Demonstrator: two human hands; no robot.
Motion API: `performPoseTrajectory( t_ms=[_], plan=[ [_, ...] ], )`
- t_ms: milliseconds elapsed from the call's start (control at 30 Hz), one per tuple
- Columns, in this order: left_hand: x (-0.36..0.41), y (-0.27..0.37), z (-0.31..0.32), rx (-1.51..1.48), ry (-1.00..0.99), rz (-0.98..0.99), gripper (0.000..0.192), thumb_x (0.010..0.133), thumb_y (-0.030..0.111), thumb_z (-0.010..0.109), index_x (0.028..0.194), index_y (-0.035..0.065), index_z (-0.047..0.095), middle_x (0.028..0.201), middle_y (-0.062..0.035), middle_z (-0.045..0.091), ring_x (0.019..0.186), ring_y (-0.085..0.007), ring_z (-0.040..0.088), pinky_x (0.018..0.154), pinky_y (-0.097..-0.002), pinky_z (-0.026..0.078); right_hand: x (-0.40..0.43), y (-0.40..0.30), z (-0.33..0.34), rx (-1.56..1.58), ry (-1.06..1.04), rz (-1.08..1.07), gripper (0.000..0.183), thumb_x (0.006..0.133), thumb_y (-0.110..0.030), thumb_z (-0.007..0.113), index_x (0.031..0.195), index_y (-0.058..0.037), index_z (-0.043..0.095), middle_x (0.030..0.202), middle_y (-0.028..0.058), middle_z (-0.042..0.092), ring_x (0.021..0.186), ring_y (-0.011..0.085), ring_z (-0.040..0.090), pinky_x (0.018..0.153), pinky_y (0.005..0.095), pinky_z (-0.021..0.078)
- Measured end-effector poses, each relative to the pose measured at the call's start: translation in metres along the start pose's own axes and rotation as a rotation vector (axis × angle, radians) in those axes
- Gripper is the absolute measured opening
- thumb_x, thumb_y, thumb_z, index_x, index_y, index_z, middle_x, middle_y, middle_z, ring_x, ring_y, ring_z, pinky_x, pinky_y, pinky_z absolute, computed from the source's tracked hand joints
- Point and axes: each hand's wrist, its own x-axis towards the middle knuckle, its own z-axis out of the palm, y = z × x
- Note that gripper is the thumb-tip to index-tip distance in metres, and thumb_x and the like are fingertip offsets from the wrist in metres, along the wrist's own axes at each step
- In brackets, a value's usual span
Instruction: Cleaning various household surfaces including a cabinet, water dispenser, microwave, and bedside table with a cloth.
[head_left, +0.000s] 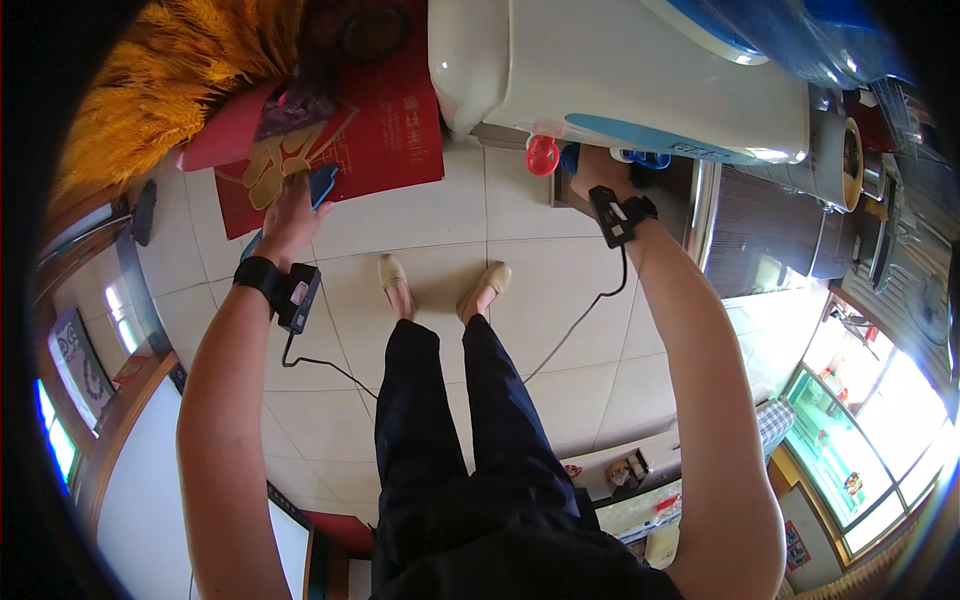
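A white water dispenser (645, 82) stands before me, with a red tap (542, 154) and a blue tap (651, 159) under its front edge. My right hand (600, 171) reaches in between the two taps. A bit of blue (570, 159) shows at its fingers, which are mostly hidden, so I cannot tell what they grip. On the left, my left hand (289, 217) holds a blue object (324, 184), partly covered by the palm and thumb. That hand is over a red box (390, 142) with gold printing.
Orange dried plumes (150, 97) rise at the upper left beside the box. A large blue water bottle (817, 37) tops the dispenser. A dark cabinet (765, 240) stands at the right. Each wrist carries a black strapped device with a cable. Pale floor tiles (420, 217) lie below.
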Motion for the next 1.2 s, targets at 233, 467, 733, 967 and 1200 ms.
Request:
performPoseTrajectory(
  t_ms=[233, 467, 733, 967, 1200],
  plan=[
    [-0.001, -0.004, 0.000, 0.038, -0.025, -0.009, 0.053, 0.082, 0.028, 0.069, 0.119, -0.0005, 0.045, 0.119, -0.0215, 0.052, 0.112, -0.0369, 0.053, 0.089, -0.0435, 0.047, -0.007, -0.036, -0.011, 0.243, -0.242, 0.142, 0.066, 0.071, -0.014, 0.065, 0.131, 0.0002, 0.041, 0.132, 0.0226, 0.047, 0.120, 0.0369, 0.048, 0.098, 0.0418, 0.0441],
    [0.006, 0.007, -0.004, 0.022, -0.039, -0.025, 0.052, 0.081, 0.029, 0.070, 0.117, -0.0010, 0.047, 0.117, -0.0218, 0.054, 0.110, -0.0370, 0.054, 0.088, -0.0437, 0.047, 0.006, 0.005, -0.001, 0.125, -0.131, 0.052, 0.082, 0.068, -0.016, 0.068, 0.137, 0.0000, 0.027, 0.128, 0.0276, 0.049, 0.110, 0.0374, 0.056, 0.089, 0.0440, 0.0483],
    [-0.002, -0.016, -0.008, -0.004, -0.084, -0.027, 0.053, 0.081, 0.028, 0.070, 0.119, -0.0006, 0.047, 0.115, -0.0213, 0.055, 0.106, -0.0362, 0.057, 0.086, -0.0427, 0.048, 0.021, -0.035, 0.048, -0.344, 0.179, -0.050, 0.038, 0.089, -0.021, 0.046, 0.119, 0.0024, 0.053, 0.116, 0.0190, 0.059, 0.110, 0.0390, 0.054, 0.086, 0.0483, 0.0466],
    [-0.001, -0.014, 0.009, 0.004, 0.025, 0.047, 0.052, 0.082, 0.027, 0.070, 0.119, 0.0003, 0.046, 0.117, -0.0211, 0.054, 0.108, -0.0351, 0.056, 0.087, -0.0422, 0.048, 0.005, -0.059, 0.069, 0.273, 0.019, -0.007, 0.039, 0.080, -0.020, 0.056, 0.114, -0.0029, 0.049, 0.113, 0.0195, 0.056, 0.105, 0.0344, 0.057, 0.082, 0.0433, 0.0492],
    [0.000, 0.001, 0.003, -0.014, 0.039, 0.042, 0.051, 0.082, 0.027, 0.069, 0.119, 0.0004, 0.046, 0.116, -0.0204, 0.053, 0.108, -0.0355, 0.056, 0.088, -0.0422, 0.048, -0.003, -0.024, 0.009, 0.233, -0.041, 0.060, 0.035, 0.074, -0.011, 0.058, 0.109, -0.0115, 0.052, 0.111, 0.0123, 0.060, 0.101, 0.0323, 0.060, 0.085, 0.0397, 0.0483]
  ],
)
